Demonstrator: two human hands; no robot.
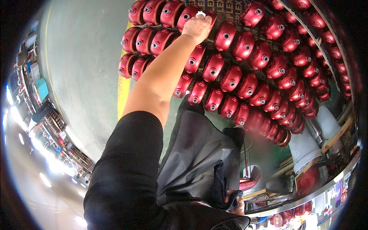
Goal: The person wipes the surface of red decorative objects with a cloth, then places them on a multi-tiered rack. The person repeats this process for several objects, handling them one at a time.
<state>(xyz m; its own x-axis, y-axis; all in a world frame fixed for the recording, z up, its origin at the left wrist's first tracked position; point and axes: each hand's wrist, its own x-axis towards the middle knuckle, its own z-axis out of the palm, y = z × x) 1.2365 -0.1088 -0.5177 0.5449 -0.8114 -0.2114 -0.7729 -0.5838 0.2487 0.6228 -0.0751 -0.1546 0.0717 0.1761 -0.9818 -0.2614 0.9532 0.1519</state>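
My left hand [197, 30] reaches out over the far rows and is closed around a small white wad [200, 13], like crumpled cloth or paper. It is against one of the red rounded metal housings [186, 17], which have a silvery threaded stub in the side and a brownish rim. Whether the wad touches the housing is hidden by my fingers. Low in the view, near my body, my right hand [239, 207] is closed on a dark blue cloth [220, 180], its fingers partly covered.
Several rows of the same red housings [250, 85] stand on a dark printed board [222, 7]. A black apron [195, 145] hangs over my legs. White buckets [304, 151] and wooden pieces stand at right. A yellow line [123, 92] marks the green floor.
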